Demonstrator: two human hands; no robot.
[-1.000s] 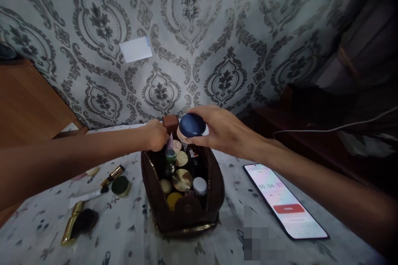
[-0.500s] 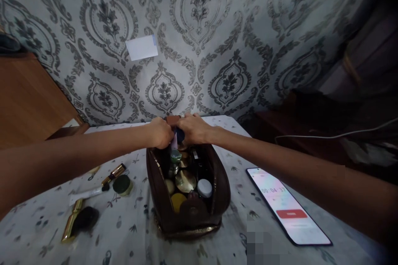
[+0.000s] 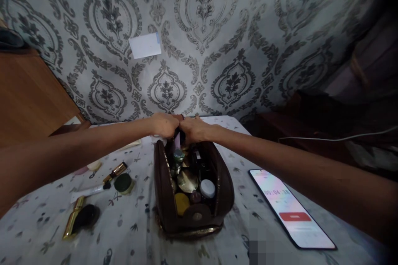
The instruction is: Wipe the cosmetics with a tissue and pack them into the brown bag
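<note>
A dark brown cosmetic bag [image 3: 195,232] stands unzipped, filled with jars, a round gold lid [image 3: 187,181], a white-capped container [image 3: 207,189], a yellow round one [image 3: 182,203] and a green-topped bottle [image 3: 178,156]. At its far end my left hand [image 3: 166,125] is closed, knuckles up. Close against it, my right hand [image 3: 194,129] is closed too. Their fingertips are hidden, so what they grip cannot be made out. A brown piece [image 3: 178,117] shows just behind them, and a pale lilac tube [image 3: 177,140] rises below. Something whitish [image 3: 159,138] lies under my left hand.
Left of the bag lie a dark green-lidded jar [image 3: 123,184], gold-and-black lipsticks [image 3: 115,172], a gold tube [image 3: 74,218], a dark round item [image 3: 87,217] and a slim white tube [image 3: 90,193]. A lit phone [image 3: 292,211] lies right. The patterned wall [image 3: 199,66] stands behind the table.
My left hand has shifted right, closer to my right hand, and the brown piece is now more covered. The bag appears slightly farther right in view.
</note>
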